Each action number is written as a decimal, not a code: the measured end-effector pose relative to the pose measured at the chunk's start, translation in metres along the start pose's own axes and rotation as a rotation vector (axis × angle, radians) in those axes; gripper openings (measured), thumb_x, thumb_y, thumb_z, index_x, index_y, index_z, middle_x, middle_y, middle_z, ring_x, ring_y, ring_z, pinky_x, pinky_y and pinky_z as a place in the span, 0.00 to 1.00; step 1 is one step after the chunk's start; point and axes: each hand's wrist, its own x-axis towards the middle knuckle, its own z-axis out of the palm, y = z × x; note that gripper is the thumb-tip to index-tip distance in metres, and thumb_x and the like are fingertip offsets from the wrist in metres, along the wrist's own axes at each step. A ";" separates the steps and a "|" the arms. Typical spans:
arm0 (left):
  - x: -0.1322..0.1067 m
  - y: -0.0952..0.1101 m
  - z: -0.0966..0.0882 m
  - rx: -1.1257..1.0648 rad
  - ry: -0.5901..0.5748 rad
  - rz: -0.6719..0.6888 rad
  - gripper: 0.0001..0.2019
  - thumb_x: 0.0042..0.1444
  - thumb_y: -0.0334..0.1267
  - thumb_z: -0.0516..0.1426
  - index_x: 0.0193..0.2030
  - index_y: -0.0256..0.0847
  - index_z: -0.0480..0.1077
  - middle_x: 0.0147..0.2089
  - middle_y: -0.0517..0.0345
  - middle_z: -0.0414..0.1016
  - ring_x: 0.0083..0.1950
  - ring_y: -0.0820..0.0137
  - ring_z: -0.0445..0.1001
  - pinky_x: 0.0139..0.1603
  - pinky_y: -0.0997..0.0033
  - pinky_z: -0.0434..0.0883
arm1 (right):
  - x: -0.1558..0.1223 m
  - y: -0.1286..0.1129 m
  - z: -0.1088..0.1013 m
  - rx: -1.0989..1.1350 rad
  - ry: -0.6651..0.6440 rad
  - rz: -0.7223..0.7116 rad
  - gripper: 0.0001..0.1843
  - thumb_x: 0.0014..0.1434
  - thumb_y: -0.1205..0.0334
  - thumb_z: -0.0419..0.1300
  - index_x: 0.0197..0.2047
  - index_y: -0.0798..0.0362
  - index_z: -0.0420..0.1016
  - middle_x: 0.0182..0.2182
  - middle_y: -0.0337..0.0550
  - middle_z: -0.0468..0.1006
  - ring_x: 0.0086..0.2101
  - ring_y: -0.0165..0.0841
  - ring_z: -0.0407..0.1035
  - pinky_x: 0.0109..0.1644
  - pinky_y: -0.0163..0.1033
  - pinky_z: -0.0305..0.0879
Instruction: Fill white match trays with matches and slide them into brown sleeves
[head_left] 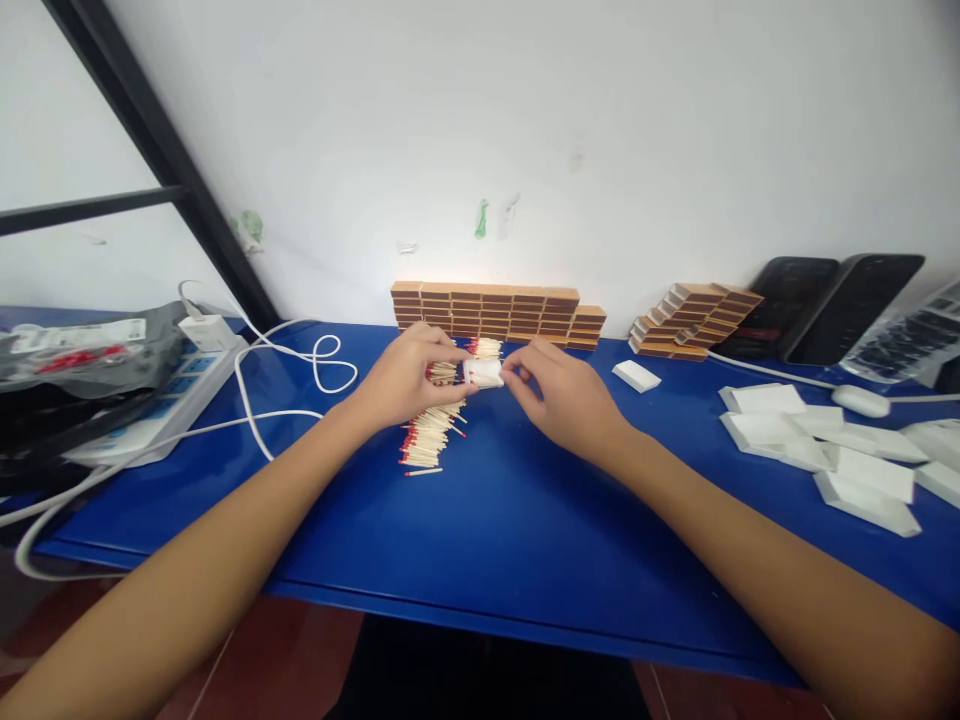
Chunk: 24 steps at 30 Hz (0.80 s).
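Note:
Both my hands meet over the blue table point(510, 520) near its back. My left hand point(409, 380) is closed on a bunch of red-tipped matches point(442, 373) and also touches the left end of a small white matchbox tray point(484, 373). My right hand point(559, 395) pinches the tray's right end with fingers pressed together. A heap of loose matches point(429, 440) lies on the table just under my left hand. A few more matches point(486, 347) lie behind the tray.
A brown stack of filled matchboxes point(495, 313) lines the wall, with a smaller leaning pile point(690, 320) to its right. White empty trays point(825, 450) lie at right, one single tray point(636, 375) nearer. A power strip point(176, 385), white cables and grey bag sit left.

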 end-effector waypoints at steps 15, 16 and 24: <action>0.000 -0.010 -0.006 0.130 0.117 -0.062 0.08 0.59 0.42 0.69 0.42 0.42 0.80 0.41 0.53 0.79 0.45 0.59 0.74 0.49 0.54 0.72 | 0.008 0.019 0.035 0.104 -0.176 -0.032 0.12 0.72 0.62 0.57 0.52 0.52 0.80 0.45 0.50 0.75 0.48 0.43 0.72 0.54 0.48 0.70; 0.000 -0.009 -0.006 0.134 0.113 -0.058 0.08 0.60 0.42 0.69 0.42 0.42 0.80 0.41 0.53 0.79 0.45 0.59 0.74 0.49 0.54 0.72 | 0.008 0.019 0.035 0.108 -0.175 -0.028 0.12 0.72 0.62 0.57 0.52 0.52 0.80 0.45 0.51 0.75 0.48 0.43 0.72 0.54 0.48 0.70; -0.001 -0.011 -0.006 0.154 0.088 -0.060 0.09 0.60 0.43 0.69 0.44 0.42 0.81 0.41 0.52 0.79 0.45 0.58 0.74 0.49 0.53 0.72 | 0.011 0.019 0.036 0.135 -0.184 -0.006 0.09 0.71 0.63 0.58 0.49 0.52 0.79 0.43 0.48 0.74 0.44 0.41 0.71 0.51 0.45 0.69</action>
